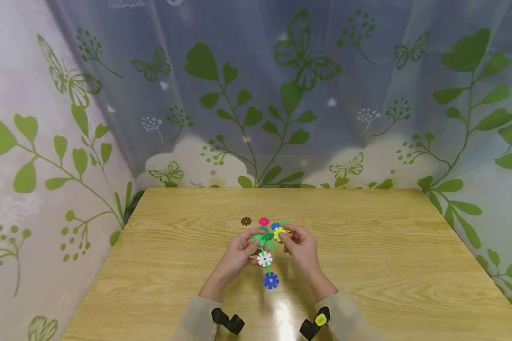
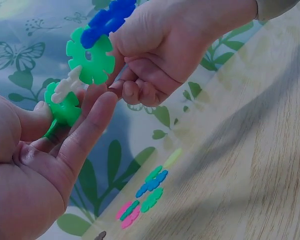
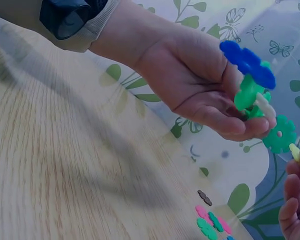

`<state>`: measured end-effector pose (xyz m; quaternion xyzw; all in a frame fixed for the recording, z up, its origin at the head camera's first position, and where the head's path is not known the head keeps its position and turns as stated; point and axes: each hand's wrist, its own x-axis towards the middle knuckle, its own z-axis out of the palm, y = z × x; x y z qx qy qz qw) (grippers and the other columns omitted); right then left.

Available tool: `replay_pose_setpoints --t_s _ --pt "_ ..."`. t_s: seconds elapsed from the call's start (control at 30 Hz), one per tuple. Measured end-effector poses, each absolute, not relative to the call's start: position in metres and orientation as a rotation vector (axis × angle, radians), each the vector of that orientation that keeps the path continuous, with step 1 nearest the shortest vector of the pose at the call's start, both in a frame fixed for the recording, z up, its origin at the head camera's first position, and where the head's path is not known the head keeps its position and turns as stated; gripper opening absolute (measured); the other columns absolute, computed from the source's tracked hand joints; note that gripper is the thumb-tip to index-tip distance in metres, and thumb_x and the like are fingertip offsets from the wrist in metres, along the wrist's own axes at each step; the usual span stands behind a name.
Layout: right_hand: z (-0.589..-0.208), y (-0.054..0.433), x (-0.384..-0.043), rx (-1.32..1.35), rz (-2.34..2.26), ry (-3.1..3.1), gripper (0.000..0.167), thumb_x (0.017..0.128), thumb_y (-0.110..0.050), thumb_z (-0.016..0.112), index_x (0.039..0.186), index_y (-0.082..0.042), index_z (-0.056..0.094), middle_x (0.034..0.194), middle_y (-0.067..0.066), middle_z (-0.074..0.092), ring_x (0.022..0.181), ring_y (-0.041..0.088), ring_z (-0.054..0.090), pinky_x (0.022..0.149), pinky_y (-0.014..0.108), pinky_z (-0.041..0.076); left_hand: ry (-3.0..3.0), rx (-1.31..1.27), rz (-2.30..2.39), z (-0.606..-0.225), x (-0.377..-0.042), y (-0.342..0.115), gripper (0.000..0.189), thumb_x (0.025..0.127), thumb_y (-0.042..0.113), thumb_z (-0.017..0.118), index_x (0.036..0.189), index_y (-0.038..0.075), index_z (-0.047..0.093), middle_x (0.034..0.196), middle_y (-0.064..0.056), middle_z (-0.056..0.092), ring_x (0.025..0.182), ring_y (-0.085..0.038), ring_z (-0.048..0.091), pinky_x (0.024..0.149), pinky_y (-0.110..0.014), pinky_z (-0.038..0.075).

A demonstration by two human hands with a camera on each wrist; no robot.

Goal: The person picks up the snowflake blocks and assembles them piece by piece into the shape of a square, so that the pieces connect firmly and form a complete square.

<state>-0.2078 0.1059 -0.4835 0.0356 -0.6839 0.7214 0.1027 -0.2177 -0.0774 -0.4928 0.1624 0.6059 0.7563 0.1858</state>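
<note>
My left hand (image 1: 234, 258) grips a joined chain of notched plastic discs between thumb and fingers. Green discs (image 3: 280, 134) make up its upper part; below them in the head view come a white disc (image 1: 264, 259) and, at the end nearest me, a dark blue disc (image 1: 270, 281). My right hand (image 1: 304, 248) pinches a yellow notched disc (image 1: 278, 234) by its edge. Seen from the right wrist, the yellow disc (image 3: 294, 152) is edge-on, right at the rim of a green disc. Both hands are raised over the wooden table.
Behind the hands, several loose discs lie on the wooden table (image 1: 175, 265): a brown one (image 1: 246, 221), a pink one (image 1: 263, 221), a blue one (image 1: 275, 226) and green ones (image 2: 151, 200). A curtain with leaves and butterflies (image 1: 247, 94) hangs along the far edge.
</note>
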Motion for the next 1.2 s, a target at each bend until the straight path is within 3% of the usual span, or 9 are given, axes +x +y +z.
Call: replay_pose_setpoints --t_s 0.13,0.23,0.3,0.47,0.57,0.7,0.93,1.07,1.2 --pt "-0.489 0.106 -0.209 0.105 2.139 -2.032 0.020 0.084 0.002 0.065 0.102 0.010 0.061 0.074 0.028 0.060 0.049 0.012 0.051 0.044 0.020 0.046 1.719 0.460 2.113 -0.494 -0.218 -0.077 0.034 0.100 0.011 0.040 0.133 0.001 0.044 0.091 -0.010 0.062 0.074 -0.015 0.062 0.065 -0.031 0.059" --pt "-0.482 0.106 -0.205 0.134 2.166 -2.070 0.019 0.085 0.005 0.063 0.102 0.011 0.060 0.075 0.034 0.058 0.050 0.014 0.052 0.044 0.020 0.045 1.733 0.470 2.087 -0.494 -0.219 -0.078 0.036 0.101 0.011 0.039 0.135 0.001 0.043 0.093 -0.013 0.061 0.075 -0.016 0.061 0.072 -0.046 0.057" --pt "-0.482 0.107 -0.205 0.148 2.196 -2.080 0.018 0.086 0.005 0.062 0.103 0.011 0.059 0.077 0.036 0.058 0.051 0.015 0.053 0.044 0.018 0.044 1.735 0.473 2.072 -0.495 -0.219 -0.079 0.037 0.101 0.011 0.039 0.136 0.001 0.042 0.094 -0.013 0.061 0.077 -0.016 0.061 0.073 -0.047 0.057" --pt "-0.490 0.109 -0.207 0.133 2.310 -2.045 0.019 0.086 0.004 0.062 0.103 0.011 0.057 0.073 0.023 0.064 0.050 0.013 0.055 0.042 0.016 0.041 1.774 0.438 2.039 -0.493 -0.219 -0.082 0.035 0.100 0.009 0.040 0.135 0.003 0.046 0.097 -0.019 0.061 0.078 -0.015 0.062 0.064 -0.029 0.059" --pt "-0.490 0.110 -0.206 0.103 2.401 -2.017 0.021 0.087 0.004 0.061 0.105 0.013 0.055 0.068 0.014 0.065 0.048 0.010 0.052 0.041 0.016 0.040 1.809 0.426 2.021 -0.490 -0.218 -0.083 0.034 0.100 0.006 0.040 0.132 0.001 0.048 0.098 -0.021 0.061 0.079 -0.016 0.063 0.062 -0.027 0.058" --pt "-0.486 0.111 -0.205 -0.003 2.552 -1.954 0.022 0.089 0.003 0.058 0.107 0.014 0.053 0.064 0.008 0.064 0.047 0.009 0.050 0.040 0.015 0.038 1.820 0.465 1.995 -0.489 -0.219 -0.082 0.034 0.099 0.004 0.041 0.132 -0.002 0.048 0.092 -0.014 0.064 0.080 -0.017 0.064 0.060 -0.026 0.058" --pt "-0.489 0.110 -0.205 0.123 2.388 -2.008 0.022 0.087 -0.001 0.063 0.102 0.012 0.056 0.068 0.018 0.064 0.048 0.011 0.052 0.040 0.017 0.040 1.832 0.459 1.990 -0.492 -0.219 -0.080 0.033 0.099 0.003 0.042 0.130 0.001 0.051 0.088 -0.011 0.065 0.076 -0.016 0.064 0.058 -0.026 0.058" --pt "-0.519 0.115 -0.217 0.344 2.299 -1.931 0.019 0.088 -0.008 0.065 0.102 0.004 0.061 0.069 0.017 0.065 0.048 0.011 0.055 0.037 0.019 0.043 1.850 0.456 1.982 -0.492 -0.220 -0.077 0.032 0.099 0.003 0.042 0.129 0.002 0.052 0.088 -0.010 0.064 0.071 -0.014 0.062 0.057 -0.028 0.058" --pt "-0.517 0.114 -0.216 0.346 2.340 -1.887 0.025 0.087 -0.012 0.066 0.102 0.007 0.059 0.070 0.019 0.065 0.049 0.010 0.056 0.039 0.018 0.046 1.838 0.452 1.984 -0.492 -0.220 -0.077 0.033 0.099 0.002 0.041 0.129 0.005 0.053 0.090 -0.013 0.064 0.075 -0.018 0.064 0.060 -0.031 0.059"
